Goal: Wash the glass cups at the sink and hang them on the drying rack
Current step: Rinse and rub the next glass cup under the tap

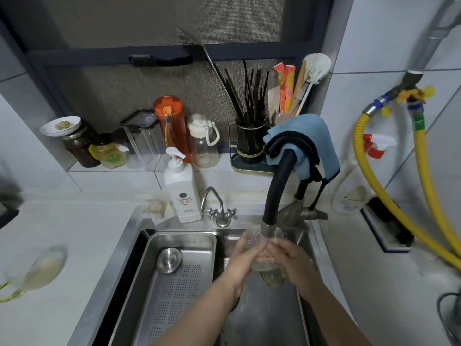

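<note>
the step in hand looks like rinsing: a clear glass cup [259,245] is held right under the metal tip of the black faucet [275,188], over the right side of the sink [139,248]. the left hand [243,255] wraps the cup from the left with its fingers curled round the wall, and the right hand [290,255] closes on it from the other side, fingers [268,258] showing through the glass, so both hands grip the one cup. just below them a second glass with a yellowish tint [273,278] sits lower in the basin, and another glass cup [37,270] lies on its side on the worktop [82,233] far to the left, well apart from the sink

my reading is that the washing is only partly done, with at least those two glasses still to do. the next move calls for turning the cup so the water reaches the whole inside, tipping it out, then carrying it wet and slippery to the rack with a firm hold

hard to make out: whether water is actually running, since no stream shows clearly; the cup's rim and any handle, lost in glare and behind the fingers; the left glass is blurred. a wire frame [449,315] is cut off at the lower right edge, and i cannot tell if it is the drying rack
</note>
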